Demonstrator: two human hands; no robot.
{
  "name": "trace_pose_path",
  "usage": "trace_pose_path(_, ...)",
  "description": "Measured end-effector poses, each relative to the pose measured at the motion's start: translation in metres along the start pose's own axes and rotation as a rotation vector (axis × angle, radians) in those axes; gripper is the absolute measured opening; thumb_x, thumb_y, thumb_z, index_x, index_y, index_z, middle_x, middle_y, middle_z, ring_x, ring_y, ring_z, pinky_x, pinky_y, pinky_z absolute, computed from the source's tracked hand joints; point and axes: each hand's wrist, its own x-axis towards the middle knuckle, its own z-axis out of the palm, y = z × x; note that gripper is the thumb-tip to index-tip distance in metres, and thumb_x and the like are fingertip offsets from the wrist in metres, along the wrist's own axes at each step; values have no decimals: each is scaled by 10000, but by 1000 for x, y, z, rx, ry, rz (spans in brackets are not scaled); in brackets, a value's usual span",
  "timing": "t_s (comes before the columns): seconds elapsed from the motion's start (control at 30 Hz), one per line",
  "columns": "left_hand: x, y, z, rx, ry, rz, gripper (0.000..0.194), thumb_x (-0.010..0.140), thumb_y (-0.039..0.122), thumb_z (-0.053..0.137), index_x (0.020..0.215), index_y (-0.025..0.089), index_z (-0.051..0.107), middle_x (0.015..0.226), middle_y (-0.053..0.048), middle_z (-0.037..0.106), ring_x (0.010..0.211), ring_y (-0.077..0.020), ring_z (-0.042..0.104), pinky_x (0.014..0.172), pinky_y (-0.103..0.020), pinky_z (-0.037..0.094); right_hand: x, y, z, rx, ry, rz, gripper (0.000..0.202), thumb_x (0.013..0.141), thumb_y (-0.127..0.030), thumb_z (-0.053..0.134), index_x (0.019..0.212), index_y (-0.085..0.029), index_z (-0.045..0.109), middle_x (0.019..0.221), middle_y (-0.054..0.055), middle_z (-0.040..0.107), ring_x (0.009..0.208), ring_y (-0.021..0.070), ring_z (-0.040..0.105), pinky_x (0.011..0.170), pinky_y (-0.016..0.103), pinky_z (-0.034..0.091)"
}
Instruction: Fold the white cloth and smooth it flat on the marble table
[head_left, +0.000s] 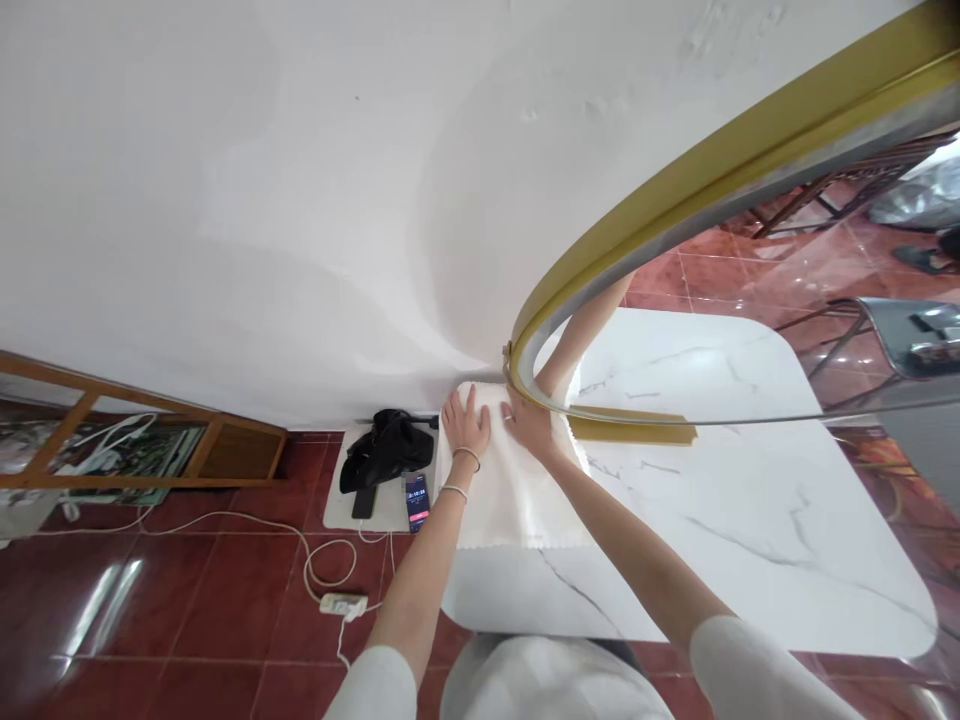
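Observation:
A white cloth (517, 500) with a scalloped edge lies over the left end of the marble-patterned table (720, 520). My left hand (466, 428) rests flat on its far left part, fingers spread toward the wall. Beside it, my right hand (531, 425) presses on the same cloth, fingers stretched out and a ring on one of them. The lower edge of a gold-framed mirror (600, 250) stands at that hand and covers a little of it. Neither hand grasps anything that I can see.
Left of the table, a black bag (390, 450) and a lit phone (417, 502) lie on a pale low surface. A power strip (343, 604) with cables sits on the red tiled floor (202, 600). A wooden cabinet (232, 450) stands along the white wall (262, 200).

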Motion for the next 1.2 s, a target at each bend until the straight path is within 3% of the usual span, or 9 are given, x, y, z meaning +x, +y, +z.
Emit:
trace_pose_path(0.1,-35,-6,-8,1,-21,97,444,914,331,453,1331,184,491,1499,-143,331,1410,-291,250,1135,-504,240,-29,-5,-1,2,26,-30,428,947,-275,354,1335,-147,481,1243,157,576,1106,279,511,945,429,372)
trace_pose_path(0.27,-145,-20,-36,51,-101,184,620,898,407,496,1454,204,311,1563,-132,189,1434,-285,190,1132,-496,261,-117,-10,-10,42,30,-184,428,873,-91,375,1222,-208,595,1235,94,593,1142,236,494,951,382,392)
trace_pose_path(0.4,-223,-27,-61,88,-115,188,655,894,351,510,1481,228,244,1584,-105,91,1432,-286,195,1119,-460,300,-200,-4,-23,93,11,-334,489,926,-258,411,1408,-176,402,1487,119,351,1390,273,253,1083,472,294)
trace_pose_path(0.5,-245,-31,-69,107,-137,218,635,891,318,509,1473,236,271,1584,-94,99,1425,-287,218,1115,-439,306,-240,4,-31,41,-39,-360,610,924,-396,440,1482,-231,253,1552,108,210,1429,300,157,1105,526,236)
trace_pose_path(0.63,-222,-39,-61,116,-115,276,642,883,341,515,1470,228,282,1579,-105,111,1428,-299,204,1112,-453,302,-238,6,-29,-27,-55,-345,634,929,-405,426,1498,-256,190,1558,97,193,1435,296,141,1119,533,199)
trace_pose_path(0.83,-126,-60,-40,83,-123,323,593,904,366,485,1450,199,328,1575,-127,120,1438,-311,149,1131,-491,260,-152,-6,-8,-30,36,-293,580,938,-385,398,1477,-216,270,1553,129,198,1438,309,110,1121,552,171)
trace_pose_path(0.97,-70,-67,-31,25,-143,346,531,932,365,432,1422,169,375,1575,-129,127,1443,-308,123,1146,-484,244,-101,-14,0,13,107,-220,525,942,-381,389,1433,-198,364,1518,146,277,1411,318,181,1103,578,188)
trace_pose_path(1.07,-59,-70,-28,-14,-130,337,518,940,355,412,1422,169,373,1580,-111,119,1446,-301,102,1155,-480,234,-92,-20,2,77,139,-201,453,954,-337,356,1347,-148,477,1403,175,424,1326,308,318,1056,536,300)
trace_pose_path(1.2,-92,-78,-30,-32,-101,286,540,942,346,409,1446,172,325,1586,-103,81,1446,-305,89,1147,-489,260,-118,-29,0,113,118,-274,394,955,-296,350,1259,-164,563,1236,140,553,1191,256,439,988,418,403)
